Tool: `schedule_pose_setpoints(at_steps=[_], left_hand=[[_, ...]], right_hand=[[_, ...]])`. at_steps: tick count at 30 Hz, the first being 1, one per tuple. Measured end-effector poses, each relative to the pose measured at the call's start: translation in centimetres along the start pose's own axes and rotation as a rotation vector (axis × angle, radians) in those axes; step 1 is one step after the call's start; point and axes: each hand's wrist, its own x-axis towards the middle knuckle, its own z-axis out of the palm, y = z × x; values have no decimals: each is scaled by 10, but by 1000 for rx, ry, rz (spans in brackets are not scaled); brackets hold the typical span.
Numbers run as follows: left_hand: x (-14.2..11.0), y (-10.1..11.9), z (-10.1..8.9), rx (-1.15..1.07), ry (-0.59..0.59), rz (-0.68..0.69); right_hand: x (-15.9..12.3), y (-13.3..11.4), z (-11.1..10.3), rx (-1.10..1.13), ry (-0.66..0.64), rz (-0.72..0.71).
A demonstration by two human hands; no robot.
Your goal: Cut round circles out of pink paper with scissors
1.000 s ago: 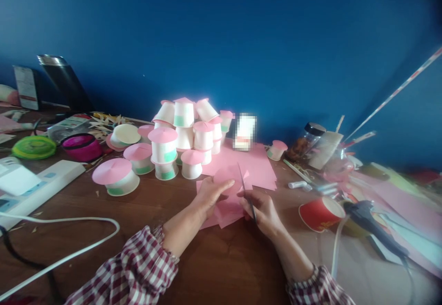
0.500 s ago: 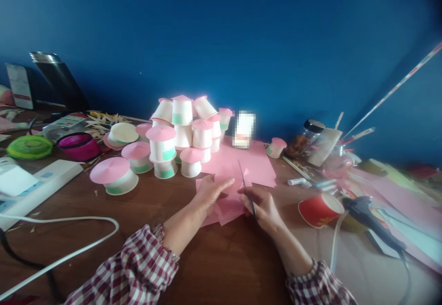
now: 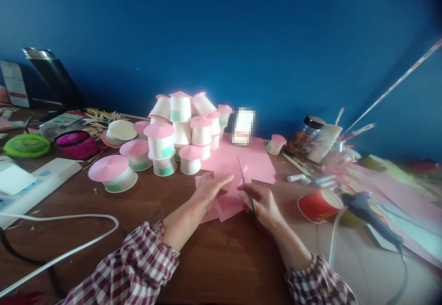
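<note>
My left hand (image 3: 211, 191) is closed on a piece of pink paper (image 3: 226, 183), its thumb lying on top and its other fingers mostly hidden. Scissors (image 3: 243, 171) are gripped in my right hand (image 3: 260, 203), their thin blades pointing up and away beside the paper. Below both hands lie more pink paper pieces (image 3: 224, 208), and larger pink sheets (image 3: 260, 157) spread out behind them. To the left stand several white paper cups (image 3: 161, 146) with green patches, stacked and topped with pink paper cones (image 3: 108, 167).
A red paper cup (image 3: 319, 205) lies on its side at right, near a dark glue gun (image 3: 373, 215) with a cord. A lidded jar (image 3: 307, 134) stands by the wall. At left are a white power strip (image 3: 58, 176), a white cable (image 3: 69, 259) and a magenta pouch (image 3: 78, 144).
The view has shifted slightly, so the things on the table sit a little higher and mostly further left. Both hands keep nearly the same pose with paper and scissors.
</note>
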Motion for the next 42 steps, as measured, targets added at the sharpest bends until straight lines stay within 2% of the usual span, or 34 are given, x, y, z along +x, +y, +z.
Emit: schedule_pose_setpoints(at_steps=[21, 27, 35, 42], left_hand=[[8, -11, -4, -68, 53, 44], [8, -11, -4, -69, 26, 52], [5, -6, 0, -80, 76, 38], [9, -12, -3, -62, 99, 58]], right_hand=[[1, 0, 0, -13, -4, 25], [1, 0, 0, -13, -1, 17], [1, -1, 0, -27, 4, 20], [1, -1, 1, 19, -14, 37]])
